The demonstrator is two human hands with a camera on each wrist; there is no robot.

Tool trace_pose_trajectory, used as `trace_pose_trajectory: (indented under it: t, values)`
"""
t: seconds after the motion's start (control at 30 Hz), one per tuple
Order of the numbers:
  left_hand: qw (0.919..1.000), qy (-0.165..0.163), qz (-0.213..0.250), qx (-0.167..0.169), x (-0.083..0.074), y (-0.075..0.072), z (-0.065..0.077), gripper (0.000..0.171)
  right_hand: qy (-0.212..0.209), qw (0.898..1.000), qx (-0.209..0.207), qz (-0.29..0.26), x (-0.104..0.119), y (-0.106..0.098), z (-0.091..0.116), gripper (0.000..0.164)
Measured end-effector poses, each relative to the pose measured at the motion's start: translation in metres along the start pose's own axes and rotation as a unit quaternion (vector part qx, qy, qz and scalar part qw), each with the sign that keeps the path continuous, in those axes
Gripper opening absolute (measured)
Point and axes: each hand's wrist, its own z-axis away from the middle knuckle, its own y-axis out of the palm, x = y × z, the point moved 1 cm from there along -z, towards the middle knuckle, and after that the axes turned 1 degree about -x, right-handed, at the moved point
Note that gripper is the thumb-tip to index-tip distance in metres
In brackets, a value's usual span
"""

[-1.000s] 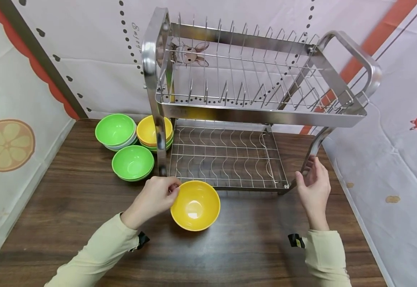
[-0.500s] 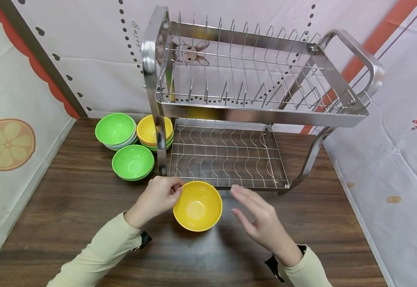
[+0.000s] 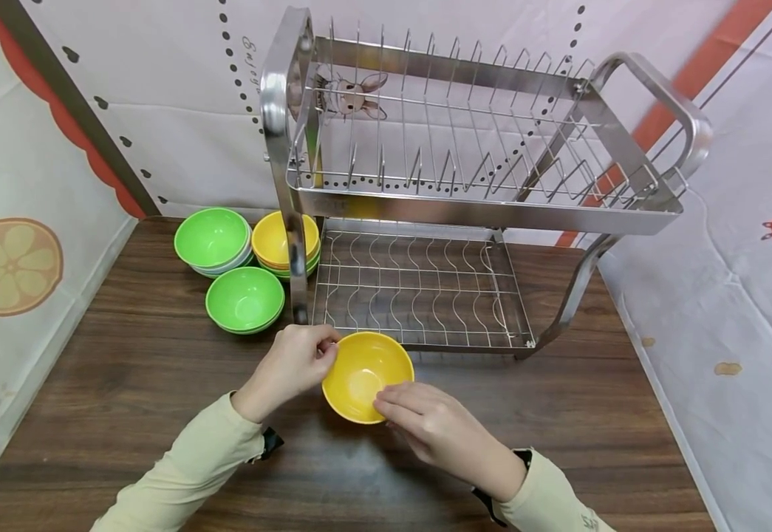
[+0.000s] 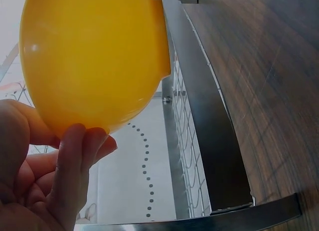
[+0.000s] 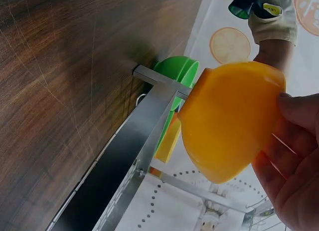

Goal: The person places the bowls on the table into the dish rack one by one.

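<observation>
In front of the rack a yellow bowl (image 3: 367, 373) is held above the tabletop, its hollow facing up. My left hand (image 3: 290, 369) pinches its left rim between thumb and fingers. At the right side of the rim my right hand (image 3: 435, 428) grips it too, fingers over the inside and the thumb outside, as the right wrist view shows. The bowl's smooth outer wall (image 4: 89, 56) fills the upper part of the left wrist view. A two-tier metal dish rack (image 3: 492, 214) stands just behind; no dishes show on its tiers.
Left of the rack, on the wooden table (image 3: 126, 384), are stacked green bowls (image 3: 211, 238), a front green stack (image 3: 246, 299) and a yellow-topped stack (image 3: 272, 240) partly behind the rack's left leg. Printed cloth walls (image 3: 725, 310) close in the sides and back.
My right hand has left the rack's right leg and come left to the bowl, taking hold of its right rim. My left hand keeps its pinch, with the bowl shifting slightly right.
</observation>
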Motion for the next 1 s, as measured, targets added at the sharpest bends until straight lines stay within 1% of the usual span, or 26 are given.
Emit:
trace_pose_trajectory:
  t: [0.23,0.3,0.4,0.57,0.67,0.77,0.87,0.93,1.0]
  values:
    - [0.9999,-0.011,0.006,0.002,0.000,-0.003,0.000,0.010,-0.011,0.999,0.023,0.024,-0.001,0.003,-0.002,0.019]
    - [0.9999,-0.012,0.009,0.004,0.000,-0.003,0.000,0.010,-0.015,0.999,0.024,0.034,-0.001,0.004,-0.002,0.020]
    - [0.9999,-0.008,0.009,0.007,0.000,-0.002,0.000,0.010,-0.018,0.999,0.023,0.044,0.000,0.006,-0.003,0.016]
    - [0.9999,-0.004,0.007,0.014,-0.001,-0.001,0.000,0.010,-0.024,0.998,0.013,0.054,0.001,0.006,-0.005,0.013]
    - [0.9999,-0.004,0.002,0.013,-0.002,-0.002,0.001,0.009,-0.033,0.997,0.000,0.064,0.001,0.006,-0.005,0.012]
    - [0.9999,-0.005,-0.010,0.011,-0.002,-0.004,0.001,0.008,-0.038,0.997,-0.013,0.070,0.002,0.005,-0.006,0.017]
    - [0.9999,-0.012,-0.005,0.011,-0.003,-0.006,0.002,0.010,-0.038,0.996,-0.025,0.073,0.000,0.004,-0.006,0.024]
    - [0.9998,-0.020,0.002,0.001,-0.003,-0.009,0.002,0.013,-0.036,0.996,-0.029,0.076,-0.001,0.003,-0.006,0.027]
    - [0.9991,-0.029,0.018,-0.025,-0.001,-0.012,0.001,0.017,-0.031,0.996,-0.032,0.078,-0.002,0.001,-0.006,0.029]
